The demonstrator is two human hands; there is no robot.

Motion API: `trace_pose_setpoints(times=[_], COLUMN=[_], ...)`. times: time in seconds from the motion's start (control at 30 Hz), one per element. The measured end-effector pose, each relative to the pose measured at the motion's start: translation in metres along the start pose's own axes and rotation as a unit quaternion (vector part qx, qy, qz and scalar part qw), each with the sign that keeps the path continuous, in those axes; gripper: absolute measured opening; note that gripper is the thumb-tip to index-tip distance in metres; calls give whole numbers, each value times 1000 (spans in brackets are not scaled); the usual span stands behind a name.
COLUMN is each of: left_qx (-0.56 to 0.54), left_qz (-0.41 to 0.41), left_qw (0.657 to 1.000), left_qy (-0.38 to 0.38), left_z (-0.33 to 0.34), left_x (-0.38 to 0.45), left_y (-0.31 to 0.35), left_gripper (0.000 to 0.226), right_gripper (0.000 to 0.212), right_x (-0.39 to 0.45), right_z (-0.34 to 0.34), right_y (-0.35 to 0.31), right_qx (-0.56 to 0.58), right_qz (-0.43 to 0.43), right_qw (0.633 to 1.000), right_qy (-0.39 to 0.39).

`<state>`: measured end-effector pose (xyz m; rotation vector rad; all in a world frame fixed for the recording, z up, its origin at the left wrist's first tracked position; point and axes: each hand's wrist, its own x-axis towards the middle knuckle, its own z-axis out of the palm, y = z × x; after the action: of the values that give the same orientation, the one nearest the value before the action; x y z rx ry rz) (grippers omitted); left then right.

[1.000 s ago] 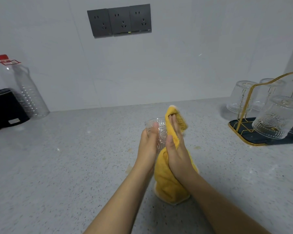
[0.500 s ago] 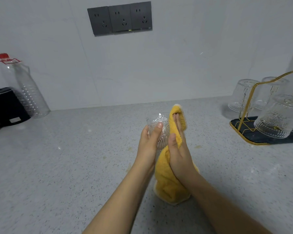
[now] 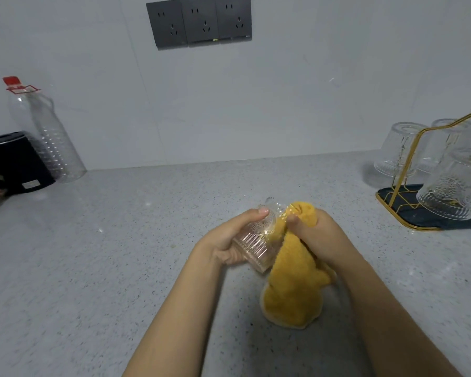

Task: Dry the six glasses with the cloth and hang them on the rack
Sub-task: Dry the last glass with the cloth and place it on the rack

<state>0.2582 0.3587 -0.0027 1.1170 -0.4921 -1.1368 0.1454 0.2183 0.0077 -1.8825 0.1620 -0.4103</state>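
The left hand [image 3: 229,238] is gripping a ribbed clear glass [image 3: 259,240] tilted on its side above the grey counter [image 3: 93,268], thumb lying across the top of it. The right hand [image 3: 318,235] is clutching a yellow cloth [image 3: 291,281], fingers curled round the bunched top, which is pressing against the glass at its 3 o'clock side; the cloth's lower end is resting on the counter. The two hands are working close together, glass and cloth between them. At 2 o'clock, well apart, a gold wire rack [image 3: 408,170] on a dark tray [image 3: 408,213] is carrying inverted glasses [image 3: 452,186], at least three showing. At 10 o'clock, a clear plastic bottle [image 3: 46,137] is standing upright just beside a black kettle [image 3: 14,161].
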Motion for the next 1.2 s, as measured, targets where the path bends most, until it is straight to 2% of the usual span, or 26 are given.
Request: trace_pose_setpoints(times=[0.07, 0.1, 0.13, 0.23, 0.3, 0.37, 0.43, 0.5, 0.6, 0.7, 0.8, 0.87, 0.9, 0.93, 1.0, 1.07, 1.13, 1.2], left_qx=[11, 16, 15, -45, -53, 33, 145, 208, 200, 155, 110, 93, 91, 100, 164, 238, 254, 310], left_qz=[-28, -39, -43, -6, 33, 105, 172, 204, 204, 177, 121, 81, 67, 63, 74, 99, 151, 219], left_qw=[999, 998, 997, 999, 997, 986, 955, 928, 931, 944, 966, 975, 976, 974, 957, 933, 925, 897], left_qy=[-41, -54, -58, -13, 42, 125, 195, 233, 227, 231, 201, 184, 186, 195, 227, 250, 237, 228], left_z=[-4, -5, -6, -5, 1, 9, 16, 17, 17, 17, 20, 22, 21, 22, 22, 20, 20, 16], left_x=[-3, -4, -4, -4, -4, -1, 5, 8, 10, 8, 8, 9, 10, 9, 9, 9, 7, 10], left_y=[0, 0, 0, 2, 5, 3, -5, -12, -14, -12, -16, -15, -15, -13, -12, -14, -16, -19], left_gripper=[63, 69, 72, 65, 55, 51, 49, 42, 34, 26, 34, 45, 49, 50, 49, 48, 39, 31], right_gripper=[30, 29, 28, 15, 19, 27, 38, 40, 47, 49, 50, 49, 45, 41, 36, 37, 35, 34], right_x=[0, 0, -1, 0, 3, 5, 6, 6, 7, 12, 12, 11, 10, 7, 3, 2, 4, 9], right_z=[-7, -8, -8, -5, -3, -1, 0, -1, -5, -8, -15, -15, -14, -12, -9, -11, -16, -21], right_y=[-1, 0, 0, 1, 3, 4, 5, 6, 8, 1, -13, -12, -10, -6, 5, 11, 9, 11], right_qx=[12, 24, 35, 58, 65, 96, 129, 147, 142, 39, -163, -311, -342, -336, -225, -69, 122, 272], right_qz=[17, 25, 24, 13, 17, 50, 78, 77, 42, 22, 9, -11, -24, -37, -41, -9, 54, 124], right_qw=[986, 976, 974, 992, 997, 993, 985, 985, 985, 968, 928, 887, 882, 892, 941, 971, 964, 930], right_qy=[-167, -213, -223, -114, -28, 46, 81, 56, -93, -247, -336, -342, -324, -300, -251, -230, -229, -215])
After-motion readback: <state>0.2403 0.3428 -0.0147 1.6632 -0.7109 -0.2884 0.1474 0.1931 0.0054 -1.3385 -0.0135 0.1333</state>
